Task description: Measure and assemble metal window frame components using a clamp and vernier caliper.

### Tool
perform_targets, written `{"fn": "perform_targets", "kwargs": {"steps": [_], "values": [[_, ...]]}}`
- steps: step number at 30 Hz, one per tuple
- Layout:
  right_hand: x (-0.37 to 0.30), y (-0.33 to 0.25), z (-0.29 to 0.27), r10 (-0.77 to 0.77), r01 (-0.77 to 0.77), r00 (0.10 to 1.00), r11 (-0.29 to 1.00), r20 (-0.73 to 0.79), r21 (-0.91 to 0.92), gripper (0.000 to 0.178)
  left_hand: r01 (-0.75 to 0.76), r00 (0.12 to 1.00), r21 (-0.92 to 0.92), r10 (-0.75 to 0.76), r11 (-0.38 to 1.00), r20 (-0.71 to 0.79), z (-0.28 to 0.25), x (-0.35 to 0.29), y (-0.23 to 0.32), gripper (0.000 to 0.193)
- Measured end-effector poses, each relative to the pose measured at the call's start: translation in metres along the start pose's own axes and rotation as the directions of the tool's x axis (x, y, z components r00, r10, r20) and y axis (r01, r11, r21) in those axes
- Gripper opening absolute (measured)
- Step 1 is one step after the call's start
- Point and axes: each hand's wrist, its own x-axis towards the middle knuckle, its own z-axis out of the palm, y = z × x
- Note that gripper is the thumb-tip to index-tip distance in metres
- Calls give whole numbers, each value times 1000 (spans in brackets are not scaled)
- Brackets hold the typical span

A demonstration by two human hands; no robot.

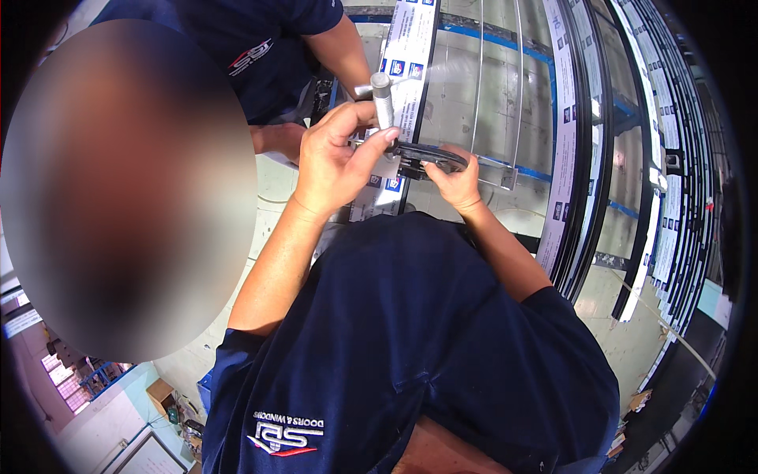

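Observation:
My left hand (335, 162) is closed by the silver cylindrical piece (383, 99), which stands upright with a ribbed middle and a rounded top. Its thumb and fingers pinch near the lower end. A black curved part (433, 153) runs right from there, and my right hand (458, 183) grips its far end, thumb on the near side. Whether the silver and black pieces are one tool I cannot tell. Beneath both hands lies a long profile (410, 39) covered in white printed film, with a dark edge.
Another person in a dark blue shirt (205, 47) works close at the left, an arm reaching near my left hand. A blue-edged rack (497, 39) stands beyond. Several long film-covered profiles (564, 142) lie to the right. A thin pale cord (671, 328) crosses the lower right.

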Motion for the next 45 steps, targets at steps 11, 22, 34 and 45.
{"fn": "perform_targets", "kwargs": {"steps": [11,22,34,45], "values": [[-3,-4,-5,-4,4,1000,1000,14,-11,27,-309,948,50,303,950,101,-5,9,13,19],[-3,2,-5,-14,15,1000,998,16,-61,26,-484,870,288,491,827,50,0,15,26,29],[-3,-4,-7,-42,44,998,998,43,-51,27,-326,898,-574,435,751,60,19,2,30,97],[0,-3,-10,8,-3,996,999,88,-52,25,-322,941,-468,333,823,-62,-4,4,63,48]]}}
